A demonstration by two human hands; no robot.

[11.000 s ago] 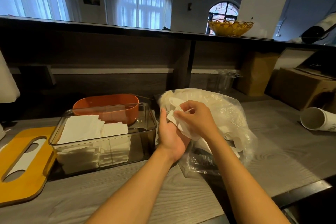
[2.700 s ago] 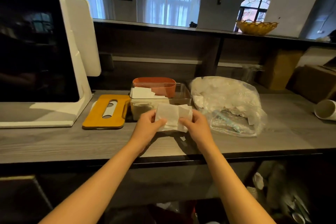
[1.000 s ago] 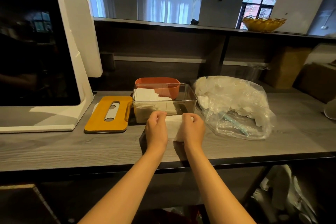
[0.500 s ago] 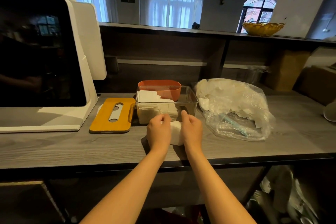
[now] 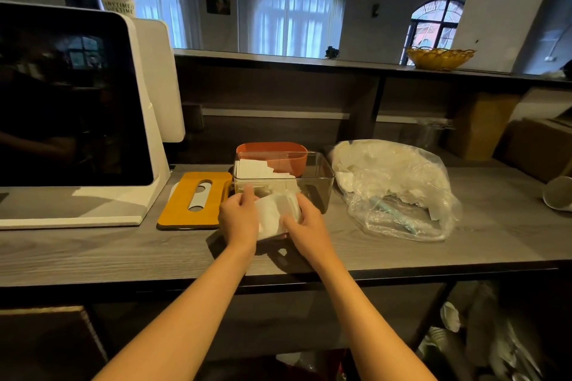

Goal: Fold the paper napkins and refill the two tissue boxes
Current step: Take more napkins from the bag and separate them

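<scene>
A folded white paper napkin [image 5: 274, 215] is lifted just above the grey counter, in front of the clear tissue box [image 5: 320, 178]. My left hand [image 5: 238, 219] grips its left edge and my right hand [image 5: 305, 226] grips its right side. The clear box holds stacked white napkins [image 5: 258, 170]. Behind it stands an orange tissue box [image 5: 272, 150]. A yellow slotted lid [image 5: 195, 199] lies flat to the left of the clear box. A clear plastic bag [image 5: 393, 185] with loose napkins sits to the right.
A white-framed screen terminal [image 5: 71, 120] fills the left of the counter [image 5: 93, 250]. A white paper cup [image 5: 558, 195] lies on its side at the far right, near cardboard boxes [image 5: 538, 151]. A yellow basket [image 5: 439, 57] stands on the upper shelf.
The napkin, pressed flat on the counter between both hands half a second ago, is now raised and tilted toward the clear box. Both hands have spread slightly apart.
</scene>
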